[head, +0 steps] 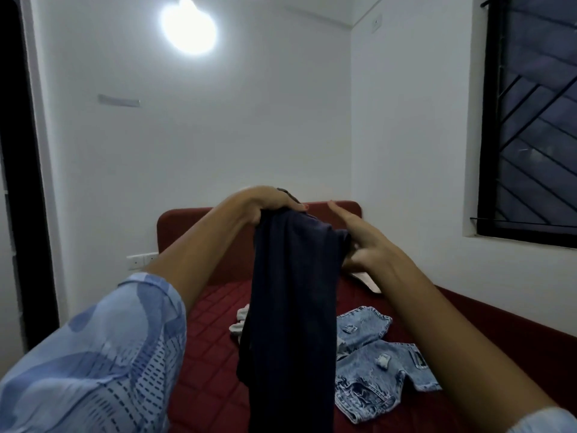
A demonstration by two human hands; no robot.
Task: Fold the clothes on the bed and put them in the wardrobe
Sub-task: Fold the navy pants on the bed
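Observation:
A dark navy garment (pixel 290 307) hangs long and narrow in front of me above the bed (pixel 212 354), which has a red quilted cover. My left hand (pixel 271 203) grips its top edge from above. At the garment's upper right corner my right hand (pixel 362 245) pinches the cloth with thumb and lower fingers, while the index finger points straight out. Light blue ripped jeans (pixel 374 360) lie crumpled on the bed to the right. A small white and grey cloth (pixel 239 321) peeks out behind the hanging garment. The wardrobe is not in view.
A red headboard (pixel 193 235) stands against the white back wall. A barred dark window (pixel 534 120) is at the right, a dark doorway (pixel 15 182) at the left. A pale flat item (pixel 365 281) lies on the bed under my right wrist.

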